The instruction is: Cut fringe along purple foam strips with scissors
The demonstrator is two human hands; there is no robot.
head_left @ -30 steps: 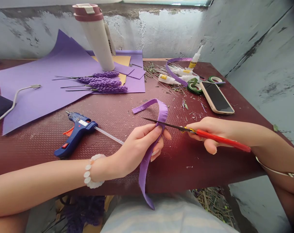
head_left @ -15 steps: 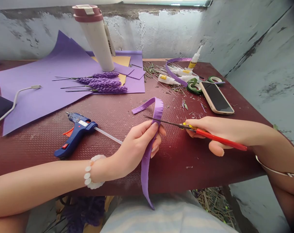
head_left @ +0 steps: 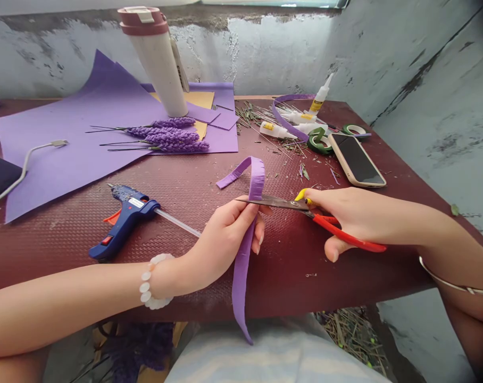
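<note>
My left hand (head_left: 225, 236) pinches a long purple strip (head_left: 241, 276) between thumb and fingers. The strip's upper part, with a row of fine cuts along its edge, curls over and away to the left; its lower end hangs past the table's front edge. My right hand (head_left: 353, 215) grips scissors (head_left: 341, 234) with red handles and a bit of yellow near the pivot. Their blades lie across the strip, just above my left thumb. Whether the blades are fully closed I cannot tell.
A blue glue gun (head_left: 125, 218) lies left of my left hand. Behind are purple sheets (head_left: 61, 143), purple flower stems (head_left: 169, 135) and a tumbler (head_left: 157, 64). At the back right are glue bottles (head_left: 277, 130), green tape (head_left: 319, 142), loose wires and a phone (head_left: 357, 159).
The scissors have turned and shifted slightly left, with the right hand moving left too. The strip's curled top has moved a little left. My left hand has hardly moved.
</note>
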